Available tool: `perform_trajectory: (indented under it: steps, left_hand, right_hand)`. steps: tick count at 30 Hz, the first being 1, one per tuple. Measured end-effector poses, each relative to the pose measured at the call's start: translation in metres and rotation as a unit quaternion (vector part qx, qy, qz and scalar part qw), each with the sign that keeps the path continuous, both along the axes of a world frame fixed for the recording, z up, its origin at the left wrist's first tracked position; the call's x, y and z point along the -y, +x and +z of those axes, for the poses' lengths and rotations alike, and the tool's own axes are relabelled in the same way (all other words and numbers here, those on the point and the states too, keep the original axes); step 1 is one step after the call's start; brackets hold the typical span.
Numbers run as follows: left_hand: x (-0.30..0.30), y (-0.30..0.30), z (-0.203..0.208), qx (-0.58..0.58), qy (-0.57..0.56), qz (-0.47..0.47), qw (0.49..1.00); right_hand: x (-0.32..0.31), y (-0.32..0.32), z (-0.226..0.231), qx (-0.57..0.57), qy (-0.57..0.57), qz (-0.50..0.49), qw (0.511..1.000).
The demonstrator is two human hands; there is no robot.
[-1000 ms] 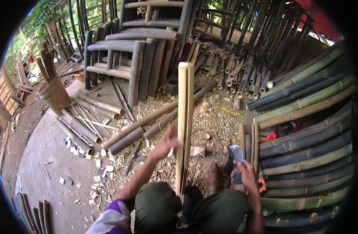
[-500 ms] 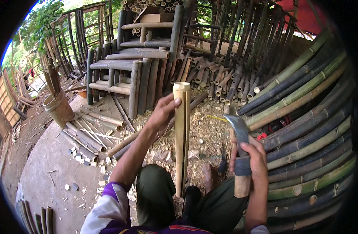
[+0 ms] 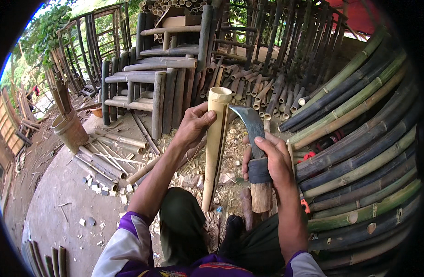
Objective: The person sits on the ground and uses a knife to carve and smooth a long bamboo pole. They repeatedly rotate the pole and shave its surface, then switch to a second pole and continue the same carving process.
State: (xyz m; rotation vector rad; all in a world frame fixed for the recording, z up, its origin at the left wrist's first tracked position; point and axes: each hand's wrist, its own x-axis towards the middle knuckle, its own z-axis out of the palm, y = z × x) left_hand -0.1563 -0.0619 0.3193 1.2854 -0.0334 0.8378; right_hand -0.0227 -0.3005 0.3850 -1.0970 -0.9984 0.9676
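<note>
Bamboo tube (image 3: 214, 152) in the middle, between the knees, long axis near upright, slight lean: open end up and far, lower end down and near. Left hand (image 3: 195, 123) wrapped round its upper left side, thumb on the near face. Right hand (image 3: 277, 159) closed round a curved-blade knife (image 3: 254, 131), thumb along the blade's base; wooden handle down and near, blade up, tip hooking left to the tube's upper right side, contact unclear. Wood chips (image 3: 239, 152) beyond; bamboo poles (image 3: 355, 145) stacked right.

left hand (image 3: 192, 128) partly hidden by bamboo tube (image 3: 215, 147), red sheet (image 3: 361, 16) cropped
</note>
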Motion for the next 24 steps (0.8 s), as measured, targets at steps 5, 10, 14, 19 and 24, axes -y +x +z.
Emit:
perform_trajectory:
  steps: [5,10,14,19,24]
  left_hand:
    - [-0.002,-0.004,-0.002,0.004,-0.003,-0.001,1.0]
    - [-0.004,-0.005,-0.002,0.002,-0.006,-0.003,1.0]
    - [-0.004,-0.003,-0.003,0.024,-0.009,0.003,1.0]
    - [-0.009,-0.003,-0.003,0.0,-0.013,0.008,1.0]
    - [-0.029,-0.005,-0.012,-0.008,-0.024,0.03,0.999]
  right_hand:
    - [-0.01,0.003,0.003,0.021,0.009,0.01,1.0]
    - [-0.01,0.002,0.008,0.023,-0.008,0.006,1.0]
    - [-0.011,0.002,0.014,0.021,-0.02,-0.006,1.0]
    - [-0.019,0.004,0.009,0.018,-0.065,0.006,0.998]
    - [-0.035,0.002,-0.026,-0.031,-0.08,0.019,0.996]
